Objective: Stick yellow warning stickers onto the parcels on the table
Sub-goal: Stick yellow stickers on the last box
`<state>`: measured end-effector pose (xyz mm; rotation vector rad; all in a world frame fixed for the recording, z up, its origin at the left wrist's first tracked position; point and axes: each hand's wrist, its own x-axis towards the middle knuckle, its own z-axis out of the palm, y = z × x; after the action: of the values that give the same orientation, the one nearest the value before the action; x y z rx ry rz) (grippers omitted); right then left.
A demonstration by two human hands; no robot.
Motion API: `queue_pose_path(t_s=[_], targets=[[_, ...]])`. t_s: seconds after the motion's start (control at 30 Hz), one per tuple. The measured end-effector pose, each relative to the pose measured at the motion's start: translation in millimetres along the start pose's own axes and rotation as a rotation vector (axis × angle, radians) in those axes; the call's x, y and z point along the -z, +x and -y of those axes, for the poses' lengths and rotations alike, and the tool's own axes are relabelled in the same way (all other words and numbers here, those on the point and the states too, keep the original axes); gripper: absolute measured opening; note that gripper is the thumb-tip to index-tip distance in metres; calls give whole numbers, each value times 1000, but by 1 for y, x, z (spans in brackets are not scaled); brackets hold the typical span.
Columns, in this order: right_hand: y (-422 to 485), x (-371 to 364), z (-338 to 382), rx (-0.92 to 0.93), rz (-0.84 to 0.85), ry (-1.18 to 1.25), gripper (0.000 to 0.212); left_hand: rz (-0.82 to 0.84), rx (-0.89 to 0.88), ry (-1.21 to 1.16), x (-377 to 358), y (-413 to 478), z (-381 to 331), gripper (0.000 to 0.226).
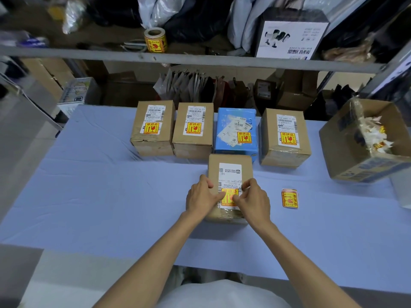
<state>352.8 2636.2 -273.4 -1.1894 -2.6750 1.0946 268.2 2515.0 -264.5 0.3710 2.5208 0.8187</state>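
A brown cardboard parcel [230, 161] lies in front of me on the blue table [89, 196], with a white shipping label on top. A yellow warning sticker [228, 197] sits on the near end of that label. My left hand [200, 197] rests on the parcel's left side, its thumb pressing the sticker's left edge. My right hand [253, 200] presses the sticker's right part with thumb and fingertips. A small stack of yellow stickers [289, 198] lies on the table to the right.
Behind stand several parcels bearing yellow stickers: three brown boxes [153, 130] [193, 132] [285, 138] and a blue one [236, 134]. An open carton [347, 147] with peeled backing scraps sits at the right. A sticker roll [155, 40] stands on the shelf.
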Motion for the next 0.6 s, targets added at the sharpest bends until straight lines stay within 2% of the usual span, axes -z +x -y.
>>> queue_pose_path(t_s=[0.07, 0.13, 0.3, 0.47, 0.6], targets=[[-3, 1, 0, 67, -49, -98, 38, 13, -85, -42, 1, 0, 4, 34], [-1, 4, -3, 145, -80, -75, 41, 63, -177, -90, 2, 0, 4, 27], [2, 5, -19, 321, 64, 33, 29, 113, -221, -95, 4, 0, 7, 25], [5, 11, -25, 320, 13, -92, 21, 128, -190, -90, 7, 1, 10, 27], [7, 18, -31, 258, -45, 24, 13, 86, -134, -135, 6, 3, 8, 21]])
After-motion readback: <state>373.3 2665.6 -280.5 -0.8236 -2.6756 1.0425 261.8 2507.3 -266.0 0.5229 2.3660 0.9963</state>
